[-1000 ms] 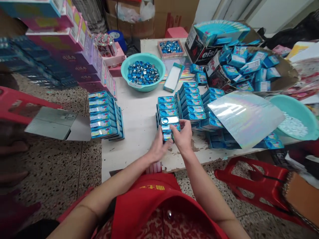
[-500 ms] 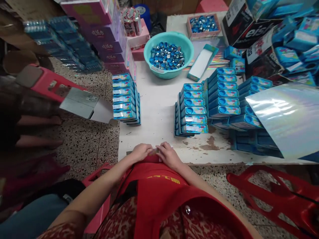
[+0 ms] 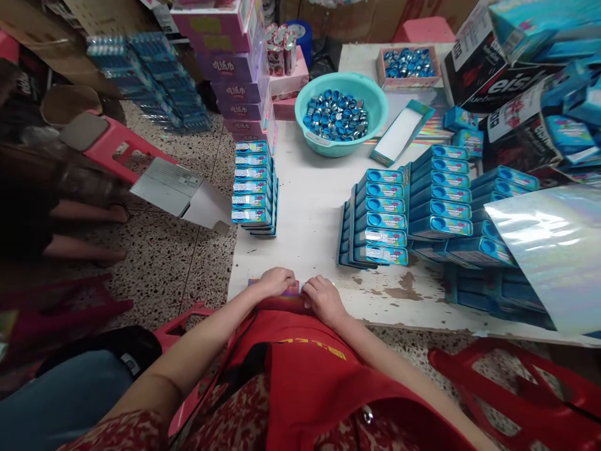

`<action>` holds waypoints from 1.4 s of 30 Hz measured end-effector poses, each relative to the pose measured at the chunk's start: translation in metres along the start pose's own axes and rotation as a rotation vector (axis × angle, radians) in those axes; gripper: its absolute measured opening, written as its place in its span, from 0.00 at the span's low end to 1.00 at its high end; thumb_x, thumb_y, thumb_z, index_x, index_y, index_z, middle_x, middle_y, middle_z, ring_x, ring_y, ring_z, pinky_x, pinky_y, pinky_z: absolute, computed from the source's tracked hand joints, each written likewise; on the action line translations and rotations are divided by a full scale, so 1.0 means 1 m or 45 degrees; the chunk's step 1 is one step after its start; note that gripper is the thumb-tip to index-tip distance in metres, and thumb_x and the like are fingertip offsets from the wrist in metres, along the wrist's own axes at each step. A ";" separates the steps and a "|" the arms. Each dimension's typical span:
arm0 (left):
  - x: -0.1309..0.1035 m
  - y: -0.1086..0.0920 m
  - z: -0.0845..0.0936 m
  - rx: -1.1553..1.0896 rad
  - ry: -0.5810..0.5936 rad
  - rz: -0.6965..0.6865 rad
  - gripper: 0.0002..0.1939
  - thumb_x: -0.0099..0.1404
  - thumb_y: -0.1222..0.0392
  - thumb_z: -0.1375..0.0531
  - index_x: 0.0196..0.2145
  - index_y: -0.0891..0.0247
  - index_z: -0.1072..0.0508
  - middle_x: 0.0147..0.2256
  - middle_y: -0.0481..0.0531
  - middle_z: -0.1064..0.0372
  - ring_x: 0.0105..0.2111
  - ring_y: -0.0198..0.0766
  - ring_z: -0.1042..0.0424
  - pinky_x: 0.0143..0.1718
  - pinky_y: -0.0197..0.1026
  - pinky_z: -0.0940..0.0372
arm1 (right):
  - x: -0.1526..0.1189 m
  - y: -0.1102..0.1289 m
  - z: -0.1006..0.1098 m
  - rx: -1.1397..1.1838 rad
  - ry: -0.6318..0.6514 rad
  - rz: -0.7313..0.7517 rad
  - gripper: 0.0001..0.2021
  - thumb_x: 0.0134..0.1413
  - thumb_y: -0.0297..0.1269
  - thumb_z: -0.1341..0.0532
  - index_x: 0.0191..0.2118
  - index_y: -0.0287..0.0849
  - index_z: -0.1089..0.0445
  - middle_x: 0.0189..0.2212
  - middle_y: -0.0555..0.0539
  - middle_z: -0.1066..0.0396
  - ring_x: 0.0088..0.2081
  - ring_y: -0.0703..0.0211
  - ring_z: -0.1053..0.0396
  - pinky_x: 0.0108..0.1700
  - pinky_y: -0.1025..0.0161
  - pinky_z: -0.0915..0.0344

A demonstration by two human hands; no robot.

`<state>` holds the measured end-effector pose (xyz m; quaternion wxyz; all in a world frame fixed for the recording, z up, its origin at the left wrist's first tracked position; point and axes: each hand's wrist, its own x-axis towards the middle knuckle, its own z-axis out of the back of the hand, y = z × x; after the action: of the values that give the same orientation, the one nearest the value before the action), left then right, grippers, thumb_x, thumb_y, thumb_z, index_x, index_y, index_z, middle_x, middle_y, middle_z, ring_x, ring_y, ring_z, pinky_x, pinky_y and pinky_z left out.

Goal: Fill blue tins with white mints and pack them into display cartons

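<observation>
At the table's front edge, my left hand [image 3: 277, 282] rests with curled fingers on a small purple-red piece [image 3: 292, 288] lying by the red apron. My right hand [image 3: 325, 299] is just to the right, its fingers curled and bent down; what they hold, if anything, is hidden. Beyond my left hand stands a short stack of blue boxes [image 3: 251, 185]. A larger group of blue boxes [image 3: 381, 216] stands beyond my right hand. Farther back sits a turquoise basin [image 3: 328, 149] with many blue and silver caps.
A pink box of caps [image 3: 408, 80] and an open blue-edged tray [image 3: 399, 134] lie at the back. Purple boxes [image 3: 237, 91] are stacked at the left. A shiny sheet [image 3: 549, 244] covers boxes at the right. Red stools [image 3: 526, 388] and another person's legs [image 3: 84, 232] flank the table.
The view has shifted, so the table's things appear lower and farther right. More of the purple-red piece shows beside my left hand. Both hands stay close together at the table edge.
</observation>
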<state>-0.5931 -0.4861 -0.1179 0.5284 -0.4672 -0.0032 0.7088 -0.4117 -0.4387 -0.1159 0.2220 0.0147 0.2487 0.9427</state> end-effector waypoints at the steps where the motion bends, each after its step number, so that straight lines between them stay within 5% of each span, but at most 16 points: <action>1: 0.001 0.000 0.000 -0.003 -0.007 -0.001 0.14 0.62 0.58 0.49 0.31 0.61 0.24 0.31 0.55 0.26 0.35 0.44 0.30 0.36 0.40 0.41 | 0.000 0.002 0.004 0.019 0.010 -0.029 0.04 0.55 0.29 0.40 0.31 0.42 0.30 0.31 0.43 0.27 0.35 0.52 0.34 0.35 0.59 0.38; 6: -0.009 -0.013 0.008 -0.099 -0.077 -0.128 0.15 0.64 0.57 0.49 0.41 0.62 0.26 0.42 0.58 0.27 0.45 0.46 0.32 0.47 0.45 0.41 | -0.011 0.009 0.042 0.446 -0.111 -0.303 0.04 0.54 0.31 0.39 0.29 0.44 0.33 0.27 0.49 0.30 0.32 0.57 0.34 0.34 0.63 0.38; 9: -0.023 -0.034 0.017 -0.532 -0.089 -0.391 0.20 0.60 0.54 0.43 0.50 0.59 0.32 0.50 0.54 0.32 0.49 0.41 0.34 0.48 0.42 0.40 | -0.017 0.011 0.072 0.735 -0.233 -0.454 0.06 0.55 0.36 0.40 0.28 0.44 0.34 0.25 0.51 0.31 0.29 0.60 0.34 0.32 0.64 0.38; 14: -0.032 -0.079 0.042 -0.899 0.070 -0.377 0.14 0.62 0.51 0.46 0.29 0.65 0.30 0.22 0.46 0.35 0.25 0.32 0.35 0.29 0.35 0.39 | -0.016 0.009 0.112 0.722 -0.572 -0.548 0.06 0.56 0.37 0.41 0.29 0.44 0.32 0.26 0.50 0.30 0.30 0.59 0.34 0.33 0.63 0.37; 18: -0.013 -0.116 0.078 -0.741 -0.025 -0.483 0.13 0.63 0.52 0.48 0.30 0.63 0.31 0.20 0.43 0.39 0.22 0.31 0.38 0.26 0.34 0.42 | -0.005 -0.009 0.139 0.582 -0.844 -0.624 0.06 0.56 0.37 0.42 0.30 0.45 0.30 0.29 0.48 0.29 0.34 0.57 0.33 0.36 0.61 0.37; 25: 0.049 -0.162 0.118 -0.534 -0.270 -0.686 0.07 0.61 0.62 0.51 0.39 0.60 0.40 0.20 0.40 0.41 0.22 0.32 0.39 0.27 0.35 0.44 | 0.027 -0.063 0.169 0.365 -0.974 -0.904 0.06 0.51 0.39 0.40 0.28 0.44 0.30 0.26 0.49 0.30 0.32 0.55 0.37 0.35 0.60 0.41; 32: 0.079 -0.156 0.096 -0.871 -0.174 -0.489 0.09 0.61 0.63 0.51 0.40 0.59 0.45 0.20 0.38 0.41 0.17 0.30 0.40 0.23 0.34 0.43 | 0.038 -0.097 0.153 0.400 -1.100 -0.999 0.11 0.40 0.37 0.37 0.32 0.42 0.35 0.33 0.46 0.36 0.37 0.54 0.38 0.40 0.57 0.40; 35: 0.081 -0.149 0.076 -0.767 -0.308 -0.237 0.11 0.62 0.63 0.50 0.44 0.61 0.43 0.22 0.42 0.36 0.20 0.34 0.35 0.26 0.37 0.39 | 0.036 -0.101 0.149 0.547 -1.114 -1.051 0.17 0.40 0.41 0.37 0.37 0.41 0.37 0.34 0.47 0.35 0.35 0.56 0.38 0.38 0.58 0.39; 38: 0.074 -0.150 0.054 -0.779 -0.616 -0.275 0.17 0.66 0.56 0.52 0.51 0.62 0.43 0.42 0.57 0.29 0.42 0.40 0.29 0.42 0.44 0.35 | 0.036 -0.099 0.151 0.523 -1.065 -1.081 0.20 0.40 0.45 0.36 0.39 0.41 0.37 0.34 0.46 0.34 0.35 0.55 0.36 0.38 0.58 0.39; 40: 0.067 -0.153 0.043 -0.745 -0.634 -0.441 0.27 0.66 0.49 0.51 0.58 0.63 0.49 0.59 0.64 0.43 0.58 0.46 0.41 0.54 0.49 0.42 | 0.036 -0.097 0.152 0.436 -1.054 -1.089 0.19 0.41 0.44 0.36 0.38 0.40 0.37 0.35 0.44 0.33 0.37 0.53 0.35 0.40 0.57 0.39; 42: 0.060 -0.154 0.039 -0.633 -0.528 -0.489 0.34 0.65 0.46 0.49 0.62 0.65 0.54 0.65 0.65 0.59 0.64 0.52 0.57 0.60 0.57 0.52 | 0.033 -0.097 0.154 0.396 -1.036 -1.087 0.16 0.44 0.42 0.38 0.38 0.39 0.37 0.35 0.43 0.33 0.37 0.53 0.35 0.42 0.56 0.40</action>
<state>-0.5043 -0.3542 -0.0583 0.5103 -0.4187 -0.3694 0.6541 -0.3807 -0.2778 -0.0302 0.6527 0.3050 0.2624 0.6419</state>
